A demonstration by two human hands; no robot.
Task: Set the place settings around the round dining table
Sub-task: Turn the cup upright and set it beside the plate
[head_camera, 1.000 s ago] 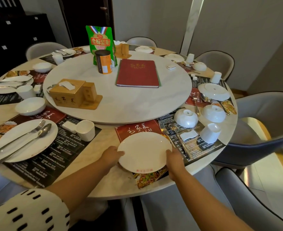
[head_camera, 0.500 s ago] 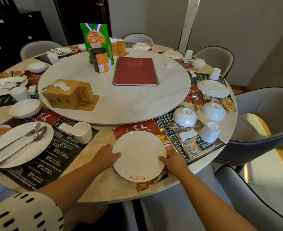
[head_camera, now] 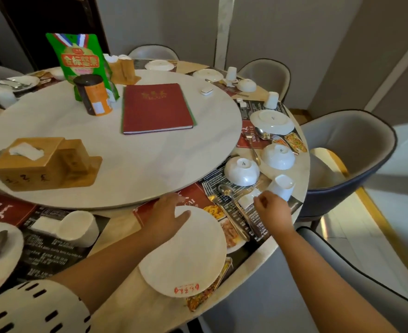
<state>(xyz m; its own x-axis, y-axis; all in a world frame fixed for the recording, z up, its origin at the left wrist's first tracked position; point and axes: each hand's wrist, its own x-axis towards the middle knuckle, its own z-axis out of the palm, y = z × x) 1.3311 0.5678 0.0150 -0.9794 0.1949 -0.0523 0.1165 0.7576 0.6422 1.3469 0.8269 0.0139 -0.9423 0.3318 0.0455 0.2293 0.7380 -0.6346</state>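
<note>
A white plate (head_camera: 186, 255) with a red mark at its near rim lies on a printed placemat (head_camera: 193, 195) at the table's front edge. My left hand (head_camera: 166, 216) rests flat on the plate's far-left rim, fingers spread. My right hand (head_camera: 271, 207) hovers to the right of the plate, fingers loosely curled, above a small white rest (head_camera: 248, 199) beside a spoon (head_camera: 229, 200) and fork (head_camera: 222, 212). Just beyond it stand an upturned white cup (head_camera: 281, 186) and an upturned bowl (head_camera: 241, 170).
A large turntable (head_camera: 135, 164) fills the table's middle, carrying a red menu (head_camera: 156, 108), a wooden tissue box (head_camera: 37, 162), an orange can (head_camera: 93, 94) and a green bag (head_camera: 81, 58). Grey chairs (head_camera: 349, 150) ring the table. Another setting with a cup (head_camera: 78, 228) lies at the left.
My right hand has left the plate's rim and moved up and right to the cutlery. My left hand has slid onto the plate's top. The view has shifted closer and rightward.
</note>
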